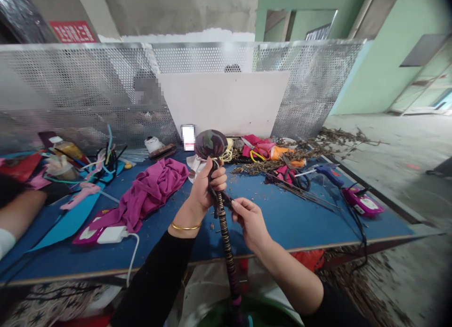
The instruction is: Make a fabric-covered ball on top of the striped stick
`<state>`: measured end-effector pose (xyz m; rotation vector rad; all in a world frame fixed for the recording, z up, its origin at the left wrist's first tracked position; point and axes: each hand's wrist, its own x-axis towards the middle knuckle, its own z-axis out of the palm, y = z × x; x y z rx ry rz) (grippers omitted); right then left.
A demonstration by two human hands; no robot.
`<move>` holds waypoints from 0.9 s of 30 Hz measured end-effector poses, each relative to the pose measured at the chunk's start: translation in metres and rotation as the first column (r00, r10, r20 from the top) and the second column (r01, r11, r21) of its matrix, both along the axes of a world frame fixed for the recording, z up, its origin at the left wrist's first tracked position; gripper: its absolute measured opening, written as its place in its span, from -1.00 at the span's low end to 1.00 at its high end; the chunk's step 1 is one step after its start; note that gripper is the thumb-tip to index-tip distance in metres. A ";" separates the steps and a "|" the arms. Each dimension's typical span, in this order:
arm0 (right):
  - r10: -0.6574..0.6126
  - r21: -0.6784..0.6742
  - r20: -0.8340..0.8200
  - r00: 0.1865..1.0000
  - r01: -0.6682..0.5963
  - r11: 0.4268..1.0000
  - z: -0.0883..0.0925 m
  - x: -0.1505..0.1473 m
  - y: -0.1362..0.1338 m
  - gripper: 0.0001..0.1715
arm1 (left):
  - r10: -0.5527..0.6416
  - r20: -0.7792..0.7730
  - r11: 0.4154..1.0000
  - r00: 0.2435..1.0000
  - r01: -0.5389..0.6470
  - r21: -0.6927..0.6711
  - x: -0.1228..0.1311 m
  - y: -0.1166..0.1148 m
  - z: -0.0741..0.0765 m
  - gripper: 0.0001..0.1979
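Observation:
I hold a stick (228, 251) upright over the near edge of the blue table (303, 219). Its shaft is wrapped in striped dark fabric and a round cloth-covered ball (211, 143) tops it. My left hand (208, 186) is closed round the neck just under the ball, a gold bangle on that wrist. My right hand (249, 219) pinches the loose dark fabric at the stick a little lower down, to its right.
A magenta cloth (151, 190) lies left of my hands, with a white charger (111, 234) and cable near it. Scissors (294, 174), a glue gun (326, 172), dry twigs (278, 164) and fabric scraps lie at right. Another person's arm (17, 211) rests at far left. A perforated metal screen (88, 91) backs the table.

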<state>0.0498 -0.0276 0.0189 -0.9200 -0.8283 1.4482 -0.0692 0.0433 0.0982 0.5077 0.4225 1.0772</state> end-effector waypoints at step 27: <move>-0.685 0.764 0.581 0.439 -0.005 0.645 -0.008 0.037 -0.020 -0.87 | 0.062 -0.100 0.998 0.993 -0.062 0.002 -0.004 0.010 0.008 -0.66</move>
